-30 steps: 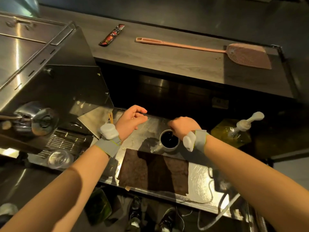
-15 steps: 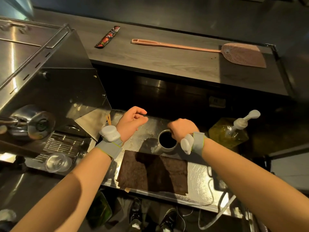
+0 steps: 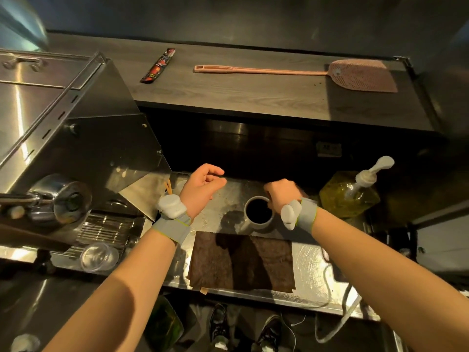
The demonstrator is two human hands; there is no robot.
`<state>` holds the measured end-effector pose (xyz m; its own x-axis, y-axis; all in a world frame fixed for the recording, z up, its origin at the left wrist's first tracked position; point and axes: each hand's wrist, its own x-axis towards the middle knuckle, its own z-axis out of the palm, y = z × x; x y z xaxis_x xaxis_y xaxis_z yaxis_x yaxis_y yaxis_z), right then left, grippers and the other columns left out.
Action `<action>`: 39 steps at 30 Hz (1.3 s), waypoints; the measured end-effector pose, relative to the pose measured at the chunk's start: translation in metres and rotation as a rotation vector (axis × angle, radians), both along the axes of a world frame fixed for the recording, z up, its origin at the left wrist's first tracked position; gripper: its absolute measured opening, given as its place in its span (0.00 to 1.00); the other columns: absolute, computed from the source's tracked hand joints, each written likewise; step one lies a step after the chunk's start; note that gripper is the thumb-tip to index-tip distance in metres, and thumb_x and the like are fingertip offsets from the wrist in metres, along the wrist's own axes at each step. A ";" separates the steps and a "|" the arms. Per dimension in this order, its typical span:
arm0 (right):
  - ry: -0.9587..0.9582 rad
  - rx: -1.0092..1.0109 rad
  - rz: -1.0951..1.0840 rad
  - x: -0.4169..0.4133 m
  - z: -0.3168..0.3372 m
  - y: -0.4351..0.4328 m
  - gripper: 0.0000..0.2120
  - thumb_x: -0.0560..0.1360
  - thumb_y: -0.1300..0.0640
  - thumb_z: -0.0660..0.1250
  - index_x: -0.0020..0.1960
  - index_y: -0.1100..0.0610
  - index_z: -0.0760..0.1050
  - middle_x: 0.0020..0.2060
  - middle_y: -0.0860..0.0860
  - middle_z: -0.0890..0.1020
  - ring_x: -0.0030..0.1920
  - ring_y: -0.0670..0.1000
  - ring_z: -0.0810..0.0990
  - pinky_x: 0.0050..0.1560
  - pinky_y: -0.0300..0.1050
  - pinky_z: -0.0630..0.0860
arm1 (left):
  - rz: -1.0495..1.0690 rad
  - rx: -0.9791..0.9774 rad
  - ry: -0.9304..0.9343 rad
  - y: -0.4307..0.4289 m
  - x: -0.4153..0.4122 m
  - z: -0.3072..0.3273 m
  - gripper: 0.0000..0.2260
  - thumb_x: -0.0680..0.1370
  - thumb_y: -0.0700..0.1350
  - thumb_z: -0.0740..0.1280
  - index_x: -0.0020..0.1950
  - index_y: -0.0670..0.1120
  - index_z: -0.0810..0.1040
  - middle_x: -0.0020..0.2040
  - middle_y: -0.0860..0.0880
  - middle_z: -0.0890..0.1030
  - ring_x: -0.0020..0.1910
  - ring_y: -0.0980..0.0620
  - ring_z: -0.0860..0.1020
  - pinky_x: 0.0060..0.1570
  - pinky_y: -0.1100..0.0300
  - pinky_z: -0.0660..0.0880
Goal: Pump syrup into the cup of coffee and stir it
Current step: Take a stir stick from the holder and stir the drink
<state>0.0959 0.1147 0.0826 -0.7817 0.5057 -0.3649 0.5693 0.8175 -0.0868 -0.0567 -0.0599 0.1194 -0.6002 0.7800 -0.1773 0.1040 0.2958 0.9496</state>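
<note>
Cup of coffee (image 3: 258, 212), near full, on the steel counter (image 3: 312, 262) just beyond the brown cloth (image 3: 241, 260); syrup bottle (image 3: 347, 196) to its right, pump not yet pressed.

Likely spill if jerked or slid too fast toward the pump, given the high dark level; possible knock of the bottle on approach; right hand (image 3: 281, 194) curled at the cup's far rim, closed on it as far as can be judged, wrist bent downward; left hand (image 3: 203, 186) loosely half-open, empty, hovering clear to the left.
</note>
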 end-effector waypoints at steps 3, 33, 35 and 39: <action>-0.009 -0.086 0.021 0.003 0.000 -0.009 0.09 0.73 0.57 0.69 0.52 0.59 0.80 0.49 0.59 0.84 0.50 0.63 0.82 0.41 0.48 0.74 | 0.003 0.010 0.002 0.000 -0.002 -0.001 0.08 0.76 0.44 0.67 0.55 0.49 0.77 0.45 0.46 0.76 0.43 0.53 0.75 0.41 0.57 0.73; 0.500 -0.153 -0.226 -0.009 0.092 -0.026 0.06 0.70 0.56 0.69 0.39 0.53 0.72 0.33 0.49 0.78 0.35 0.54 0.78 0.35 0.49 0.76 | -0.014 0.160 0.107 -0.027 -0.023 0.029 0.07 0.75 0.43 0.67 0.48 0.55 0.80 0.41 0.45 0.75 0.40 0.49 0.75 0.35 0.59 0.71; 0.509 -0.184 -0.199 -0.018 0.102 -0.031 0.06 0.69 0.55 0.69 0.38 0.53 0.72 0.33 0.49 0.78 0.36 0.53 0.78 0.34 0.48 0.76 | 0.019 0.163 0.115 -0.034 -0.024 0.034 0.07 0.74 0.44 0.68 0.47 0.55 0.80 0.41 0.45 0.76 0.41 0.49 0.75 0.34 0.61 0.71; 0.510 -0.233 -0.058 -0.033 0.130 -0.050 0.06 0.70 0.55 0.70 0.40 0.56 0.74 0.35 0.52 0.80 0.37 0.54 0.78 0.36 0.48 0.74 | 0.096 0.146 0.114 -0.054 -0.024 0.047 0.06 0.75 0.42 0.68 0.48 0.53 0.80 0.39 0.46 0.75 0.40 0.49 0.74 0.33 0.61 0.70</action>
<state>0.0627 0.0646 0.2123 -0.8616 0.5046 -0.0550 0.4516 0.7125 -0.5371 -0.0809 -0.1141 0.1661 -0.6829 0.7304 0.0073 0.1914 0.1693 0.9668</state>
